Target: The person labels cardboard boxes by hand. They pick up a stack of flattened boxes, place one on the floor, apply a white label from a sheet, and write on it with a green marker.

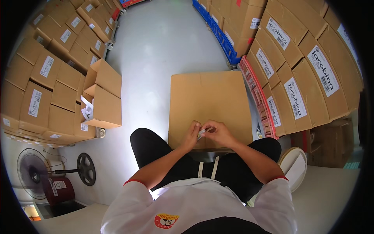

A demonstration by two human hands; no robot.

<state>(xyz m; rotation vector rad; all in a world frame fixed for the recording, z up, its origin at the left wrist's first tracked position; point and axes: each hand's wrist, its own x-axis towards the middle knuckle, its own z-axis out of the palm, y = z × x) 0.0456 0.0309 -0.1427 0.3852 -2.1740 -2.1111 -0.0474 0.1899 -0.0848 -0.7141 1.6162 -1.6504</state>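
Note:
Between my two hands is a small, pale, partly see-through object (pixel 201 133), too small to name with certainty. My left hand (pixel 191 135) grips it from the left, thumb and fingers drawn together. From the right, my right hand (pixel 218 133) pinches its upper end with thumb and fingertips. Both hands are just above the near part of a large flat-topped cardboard surface (pixel 209 99), perhaps a box, in front of my knees. My fingers hide part of the object.
Stacked, labelled cartons (pixel 64 70) line the left side, with an open cardboard box (pixel 106 102) holding paper strips (pixel 87 108). More cartons (pixel 304 82) rise at right beside a red plastic crate (pixel 260 96) and a blue pallet (pixel 219 32). A pedestal fan (pixel 33 174) stands lower left.

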